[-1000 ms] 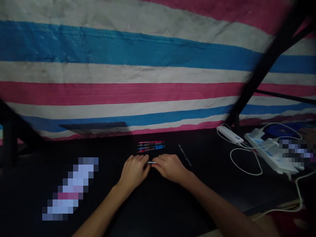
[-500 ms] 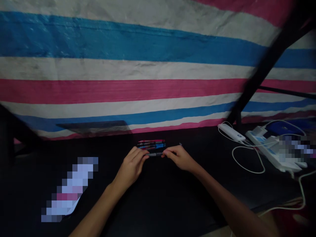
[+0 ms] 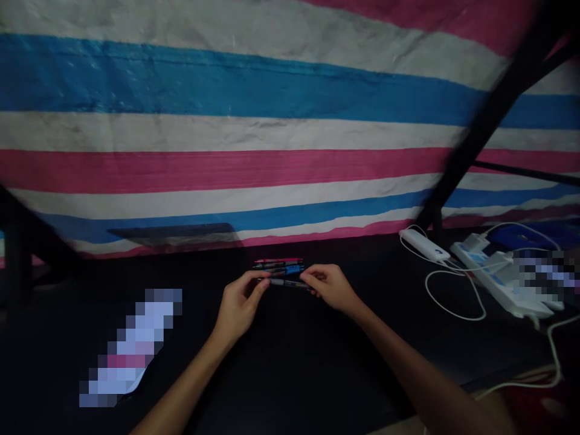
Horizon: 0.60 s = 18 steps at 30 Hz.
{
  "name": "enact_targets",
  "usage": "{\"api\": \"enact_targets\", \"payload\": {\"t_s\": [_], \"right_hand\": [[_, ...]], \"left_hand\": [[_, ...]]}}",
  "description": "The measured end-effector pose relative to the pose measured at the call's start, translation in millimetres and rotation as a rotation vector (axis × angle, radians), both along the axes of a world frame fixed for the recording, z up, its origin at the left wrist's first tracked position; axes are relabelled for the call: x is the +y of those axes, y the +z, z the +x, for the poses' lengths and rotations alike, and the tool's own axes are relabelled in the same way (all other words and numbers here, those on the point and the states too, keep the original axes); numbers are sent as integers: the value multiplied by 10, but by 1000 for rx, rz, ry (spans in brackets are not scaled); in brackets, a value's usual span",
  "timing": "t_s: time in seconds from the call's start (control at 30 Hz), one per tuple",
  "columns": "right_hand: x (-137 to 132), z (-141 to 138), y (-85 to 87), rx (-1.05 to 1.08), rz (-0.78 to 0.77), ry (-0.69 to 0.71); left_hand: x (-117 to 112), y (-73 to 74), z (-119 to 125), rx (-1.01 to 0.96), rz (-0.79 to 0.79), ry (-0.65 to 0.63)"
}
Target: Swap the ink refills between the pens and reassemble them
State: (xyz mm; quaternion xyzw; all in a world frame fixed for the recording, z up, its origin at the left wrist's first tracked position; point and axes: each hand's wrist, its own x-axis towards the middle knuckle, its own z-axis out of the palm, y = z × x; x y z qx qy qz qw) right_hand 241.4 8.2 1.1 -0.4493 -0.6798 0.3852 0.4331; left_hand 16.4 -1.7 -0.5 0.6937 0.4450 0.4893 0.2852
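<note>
A grey and dark pen (image 3: 286, 283) lies crosswise between my two hands. Its left end is pinched between the thumb and forefinger of my left hand (image 3: 239, 304). The curled fingers of my right hand (image 3: 331, 287) close round the other end and partly hide it. Just beyond this pen, a red pen (image 3: 283, 261) and a blue pen (image 3: 293, 269) lie side by side on the black tabletop (image 3: 290, 350), with a dark pen between them.
A white power strip (image 3: 493, 281) with plugs and a white device (image 3: 425, 244) with a looped cable are at the right. A blurred-out, pale flat item (image 3: 136, 344) lies at the left. Behind the table hangs a striped sheet (image 3: 254, 172), with a dark slanted post (image 3: 475, 133) before it.
My left fingers have shifted left along the pen and spread apart from the palm, showing more of it. The right fingers have curled further round its end. The view has tilted slightly.
</note>
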Motion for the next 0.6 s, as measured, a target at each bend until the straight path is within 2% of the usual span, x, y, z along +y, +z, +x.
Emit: {"api": "enact_targets", "payload": {"t_s": [0.1,0.23,0.3,0.47,0.6], "right_hand": [[7,-11,26,133,-37,-15],[12,-14,71,270,29,-58],[24,-1,62,227,19,-54],[33,24,18,94,-212,40],[2,14,56,210,-125,68]], "left_hand": [[9,-1,22,-174,-136,-20],[-3,22,59,-308,-231,-24],[-7,34,64,-345,-247,-9],[19,34,16,-365,-233,-1],[43,22,-16,-348,-228,18]]}}
